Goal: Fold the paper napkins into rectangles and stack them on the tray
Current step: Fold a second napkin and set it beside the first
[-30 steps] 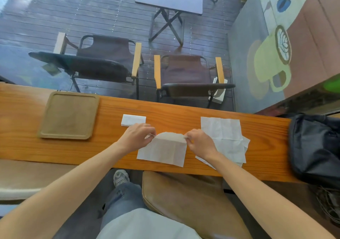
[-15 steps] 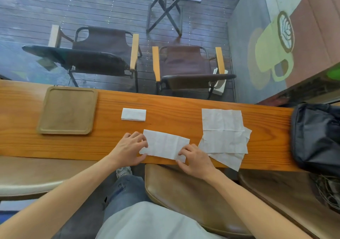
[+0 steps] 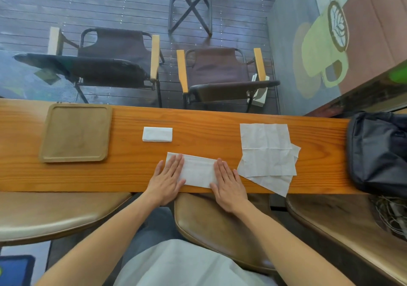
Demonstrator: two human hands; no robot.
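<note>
A white napkin folded once into a long rectangle [image 3: 198, 170] lies near the front edge of the wooden counter. My left hand [image 3: 168, 178] lies flat on its left end and my right hand [image 3: 228, 181] flat on its right end, fingers together and stretched out. A small, fully folded napkin [image 3: 157, 134] rests farther back, left of centre. A pile of unfolded napkins [image 3: 267, 151] sits to the right, one corner hanging over the front edge. The brown tray [image 3: 76, 132] stands at the left with nothing on it.
A black bag [image 3: 378, 151] lies on the counter's right end. Brown stool seats [image 3: 220, 226] stand below the front edge. Beyond the glass past the counter's far edge are two folding chairs [image 3: 123, 63] and a small table.
The napkin's far half was brought over toward me, making a long rectangle. Both hands then went from pinching its edges to pressing flat on its two ends.
</note>
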